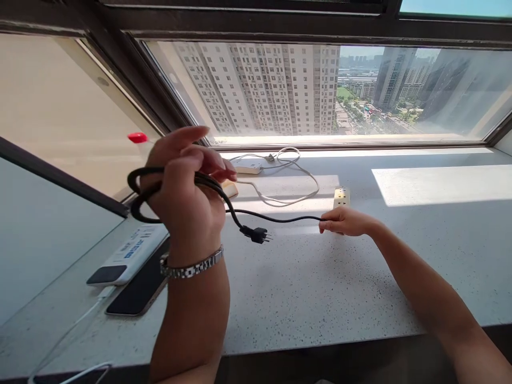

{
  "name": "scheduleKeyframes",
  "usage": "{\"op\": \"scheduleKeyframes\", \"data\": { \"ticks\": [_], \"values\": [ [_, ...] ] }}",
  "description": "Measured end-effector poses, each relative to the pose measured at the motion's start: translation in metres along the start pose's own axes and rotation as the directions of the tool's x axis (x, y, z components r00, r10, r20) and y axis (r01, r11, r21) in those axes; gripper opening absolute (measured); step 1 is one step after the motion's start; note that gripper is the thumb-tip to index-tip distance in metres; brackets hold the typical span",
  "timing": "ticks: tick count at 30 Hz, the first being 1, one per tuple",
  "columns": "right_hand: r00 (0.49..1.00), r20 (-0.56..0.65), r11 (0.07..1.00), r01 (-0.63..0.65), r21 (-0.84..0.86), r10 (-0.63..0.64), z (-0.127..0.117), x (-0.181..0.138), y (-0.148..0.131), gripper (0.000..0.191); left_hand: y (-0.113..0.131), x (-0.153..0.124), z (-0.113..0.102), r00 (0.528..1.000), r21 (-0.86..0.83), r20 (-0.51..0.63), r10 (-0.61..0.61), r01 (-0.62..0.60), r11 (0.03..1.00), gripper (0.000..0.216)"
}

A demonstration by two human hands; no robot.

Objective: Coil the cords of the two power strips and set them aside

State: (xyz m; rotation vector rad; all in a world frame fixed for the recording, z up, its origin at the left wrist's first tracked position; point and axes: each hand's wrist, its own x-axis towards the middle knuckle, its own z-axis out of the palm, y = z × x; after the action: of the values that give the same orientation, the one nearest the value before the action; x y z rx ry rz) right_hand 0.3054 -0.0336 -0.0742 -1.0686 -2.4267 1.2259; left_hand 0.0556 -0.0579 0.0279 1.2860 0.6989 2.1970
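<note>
While the left hand [182, 186] is closed round coils of black cord [276, 217], held above the table [300, 288], the right hand [344, 221] pinches the cord's far stretch low near the power strip [342, 197]. Risks, prob.: loops slipping off, dangling plug [258, 234] catching the white cable [296, 181] w/ a tug. Blue writing on the power bank [130, 253] isn't legible.

My two bare arms, no sleeves

My left hand [182, 186] has a silver metal link bracelet [192, 265] around its wrist; my right hand [346, 221] and its forearm wear nothing, and my fingers [208, 162] carry no rings.
</note>
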Motion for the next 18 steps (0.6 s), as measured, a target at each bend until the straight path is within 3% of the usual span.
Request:
{"op": "scheduleKeyframes", "data": {
  "ticks": [2,4,6,8,11,13,15,18],
  "values": [
    [0.993,-0.113,0.988,0.013,-0.156,-0.031,0.000,-0.004,-0.010,0.043,-0.021,0.000,-0.002,0.971,0.205,0.111,-0.213,0.187,0.961,0.034],
    [0.968,-0.224,0.954,0.041,-0.296,-0.111,-0.003,-0.010,-0.021,0.044,-0.038,-0.005,-0.004,0.867,0.440,0.288,-0.406,0.257,0.860,0.040],
    [0.928,-0.304,0.921,0.089,-0.378,-0.214,-0.008,-0.020,-0.031,0.046,-0.049,-0.014,-0.004,0.700,0.599,0.477,-0.532,0.183,0.779,0.041],
    [0.875,-0.369,0.896,0.144,-0.421,-0.314,-0.016,-0.032,-0.039,0.046,-0.052,-0.026,0.001,0.512,0.649,0.608,-0.607,0.121,0.751,0.040],
    [0.756,-0.495,0.866,0.186,-0.465,-0.428,-0.028,-0.051,-0.048,0.044,-0.049,-0.041,0.013,0.248,0.625,0.723,-0.644,0.160,0.764,0.046],
    [0.668,-0.573,0.852,0.184,-0.490,-0.474,-0.034,-0.062,-0.054,0.045,-0.046,-0.049,0.021,0.121,0.610,0.766,-0.632,0.178,0.773,0.051],
    [0.602,-0.619,0.838,0.171,-0.518,-0.505,-0.038,-0.072,-0.060,0.045,-0.042,-0.056,0.028,0.056,0.613,0.779,-0.624,0.138,0.778,0.052],
    [0.546,-0.655,0.828,0.141,-0.543,-0.523,-0.040,-0.083,-0.064,0.044,-0.036,-0.064,0.036,0.019,0.605,0.796,-0.605,0.035,0.796,0.046]
  ]
}}
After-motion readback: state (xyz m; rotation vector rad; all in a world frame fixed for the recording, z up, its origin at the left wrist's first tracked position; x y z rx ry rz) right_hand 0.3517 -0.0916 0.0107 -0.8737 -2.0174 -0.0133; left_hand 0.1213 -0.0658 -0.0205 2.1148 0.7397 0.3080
